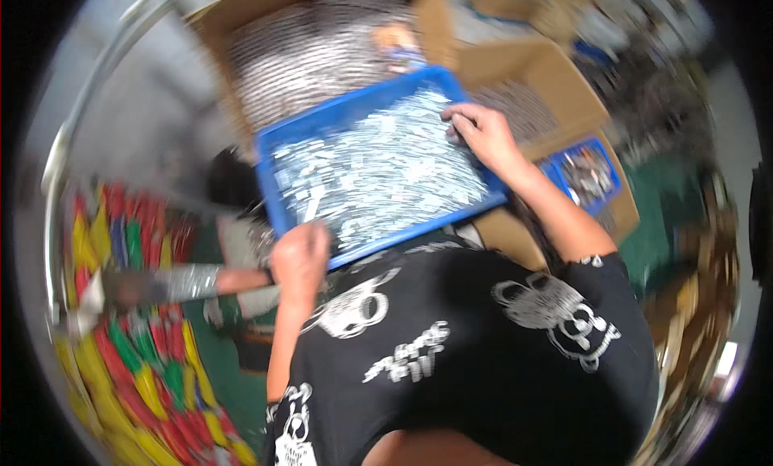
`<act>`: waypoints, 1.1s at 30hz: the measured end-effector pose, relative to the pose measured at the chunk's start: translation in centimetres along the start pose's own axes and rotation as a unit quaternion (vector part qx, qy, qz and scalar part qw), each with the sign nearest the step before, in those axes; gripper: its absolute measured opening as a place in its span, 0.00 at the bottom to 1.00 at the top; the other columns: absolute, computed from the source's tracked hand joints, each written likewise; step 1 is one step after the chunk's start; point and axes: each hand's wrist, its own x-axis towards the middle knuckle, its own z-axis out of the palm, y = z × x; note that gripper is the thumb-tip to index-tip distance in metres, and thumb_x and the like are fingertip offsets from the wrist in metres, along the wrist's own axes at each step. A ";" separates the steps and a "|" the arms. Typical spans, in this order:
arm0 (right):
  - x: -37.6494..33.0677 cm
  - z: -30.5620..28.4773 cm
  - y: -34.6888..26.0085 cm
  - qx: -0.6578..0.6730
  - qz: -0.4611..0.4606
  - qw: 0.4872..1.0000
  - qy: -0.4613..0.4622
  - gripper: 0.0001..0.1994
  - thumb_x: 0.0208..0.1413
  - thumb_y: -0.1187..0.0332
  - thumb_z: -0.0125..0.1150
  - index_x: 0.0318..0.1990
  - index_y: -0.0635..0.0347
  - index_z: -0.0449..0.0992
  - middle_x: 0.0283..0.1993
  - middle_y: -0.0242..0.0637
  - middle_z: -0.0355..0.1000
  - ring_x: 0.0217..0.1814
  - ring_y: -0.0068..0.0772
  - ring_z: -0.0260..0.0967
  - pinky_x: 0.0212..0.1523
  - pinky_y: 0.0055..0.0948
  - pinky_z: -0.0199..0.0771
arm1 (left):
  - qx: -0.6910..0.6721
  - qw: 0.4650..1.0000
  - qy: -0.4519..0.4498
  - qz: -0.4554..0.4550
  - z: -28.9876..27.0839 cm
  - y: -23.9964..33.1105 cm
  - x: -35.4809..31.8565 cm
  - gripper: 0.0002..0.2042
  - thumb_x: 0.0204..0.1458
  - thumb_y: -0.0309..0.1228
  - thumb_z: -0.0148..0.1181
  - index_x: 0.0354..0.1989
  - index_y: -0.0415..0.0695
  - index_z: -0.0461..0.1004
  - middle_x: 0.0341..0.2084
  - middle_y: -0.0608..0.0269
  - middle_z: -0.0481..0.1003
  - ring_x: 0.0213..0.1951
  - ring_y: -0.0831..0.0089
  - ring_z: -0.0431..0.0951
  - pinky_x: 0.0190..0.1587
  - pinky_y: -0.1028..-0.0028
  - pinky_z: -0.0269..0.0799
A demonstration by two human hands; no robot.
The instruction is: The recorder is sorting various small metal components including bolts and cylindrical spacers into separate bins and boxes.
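A blue plastic tray [271,190] lies tilted before me, filled with many small shiny metal strips [386,164]. At its near left corner my left hand [300,257] is closed, and a bright metal strip [312,204] rises from its fingertips. Over the tray's right side hangs my right hand [483,136], its fingers bent and drawn together above the strips. Blur hides whether anything is between those fingers.
Behind the tray, a cardboard box [208,59] holds rows of metal parts. Another carton [564,72] and a small blue bin [613,176] stand right. A taped bar [189,282] reaches in from the left, above red, yellow and green bundles [149,377].
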 end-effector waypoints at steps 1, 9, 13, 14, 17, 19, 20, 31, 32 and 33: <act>-1.7 -2.7 1.5 0.002 0.019 0.999 0.049 0.11 0.61 0.73 0.52 0.46 0.62 0.79 0.35 0.41 0.79 0.35 0.26 0.76 0.38 0.28 0.76 | -0.009 1.000 -0.008 0.000 0.3 -0.4 0.2 0.11 0.54 0.30 0.60 0.22 0.39 0.74 0.18 0.46 0.71 0.22 0.50 0.72 0.27 0.58 0.67; -21.4 -16.7 17.6 -0.307 0.218 0.919 0.117 0.12 0.60 0.67 0.54 0.47 0.58 0.79 0.40 0.47 0.79 0.40 0.47 0.77 0.44 0.37 0.77 | -0.031 0.998 -0.031 -0.035 0.4 -0.6 0.0 0.12 0.62 0.28 0.56 0.30 0.31 0.73 0.17 0.51 0.66 0.20 0.68 0.60 0.25 0.69 0.63; -26.5 -15.0 19.9 -0.419 0.367 0.827 -0.079 0.11 0.58 0.66 0.52 0.43 0.56 0.80 0.43 0.51 0.77 0.45 0.54 0.75 0.49 0.45 0.75 | -0.018 0.999 -0.030 0.002 1.0 0.6 0.7 0.13 0.62 0.30 0.55 0.29 0.31 0.72 0.16 0.51 0.66 0.19 0.69 0.59 0.24 0.69 0.62; -27.1 -14.4 19.4 -0.431 0.377 0.811 -0.120 0.12 0.57 0.67 0.52 0.41 0.57 0.81 0.43 0.49 0.78 0.46 0.52 0.76 0.50 0.46 0.75 | -0.018 0.999 -0.033 0.003 0.9 0.6 0.6 0.13 0.62 0.30 0.55 0.29 0.31 0.72 0.16 0.51 0.66 0.19 0.69 0.59 0.24 0.69 0.62; -28.3 -12.6 20.6 -0.466 0.424 0.764 -0.141 0.11 0.55 0.68 0.53 0.39 0.58 0.82 0.43 0.47 0.79 0.47 0.49 0.77 0.50 0.47 0.76 | 0.021 0.998 -0.053 -0.004 0.4 0.0 0.4 0.14 0.62 0.31 0.56 0.26 0.32 0.71 0.15 0.52 0.64 0.18 0.70 0.59 0.23 0.68 0.61; -29.5 -11.6 22.6 -0.481 0.408 0.755 -0.180 0.11 0.55 0.69 0.53 0.38 0.59 0.83 0.43 0.46 0.79 0.46 0.48 0.78 0.49 0.47 0.77 | 0.026 0.999 -0.041 0.006 0.5 0.1 0.4 0.14 0.62 0.31 0.56 0.26 0.33 0.72 0.15 0.52 0.64 0.18 0.69 0.58 0.23 0.68 0.61; -29.7 -11.6 23.2 -0.494 0.392 0.743 -0.222 0.11 0.54 0.69 0.54 0.38 0.60 0.83 0.42 0.46 0.79 0.46 0.47 0.78 0.49 0.47 0.78 | 0.033 0.999 -0.031 0.015 0.5 0.3 0.4 0.14 0.61 0.31 0.56 0.26 0.33 0.72 0.14 0.51 0.63 0.18 0.68 0.58 0.23 0.68 0.61; -19.8 -21.4 14.8 0.257 0.366 0.893 0.037 0.18 0.56 0.58 0.64 0.49 0.59 0.76 0.27 0.29 0.72 0.30 0.22 0.70 0.29 0.26 0.74 | 0.019 0.999 -0.042 -0.015 -0.1 0.9 0.4 0.14 0.59 0.28 0.57 0.22 0.34 0.67 0.15 0.48 0.61 0.17 0.57 0.59 0.23 0.63 0.58; -17.7 -22.0 14.4 0.272 0.300 0.914 -0.014 0.18 0.58 0.57 0.63 0.49 0.60 0.75 0.26 0.29 0.70 0.28 0.20 0.68 0.25 0.21 0.69 | 0.015 0.999 -0.043 -0.014 0.0 1.0 0.4 0.14 0.59 0.28 0.57 0.22 0.34 0.67 0.15 0.48 0.61 0.17 0.57 0.59 0.23 0.63 0.58; -15.1 -22.6 14.0 0.285 0.234 0.927 -0.063 0.19 0.59 0.56 0.62 0.49 0.61 0.74 0.25 0.29 0.69 0.26 0.19 0.67 0.21 0.16 0.64 | 0.014 0.999 -0.044 -0.012 0.0 1.1 0.6 0.14 0.59 0.29 0.57 0.23 0.34 0.67 0.15 0.48 0.61 0.17 0.58 0.58 0.23 0.63 0.58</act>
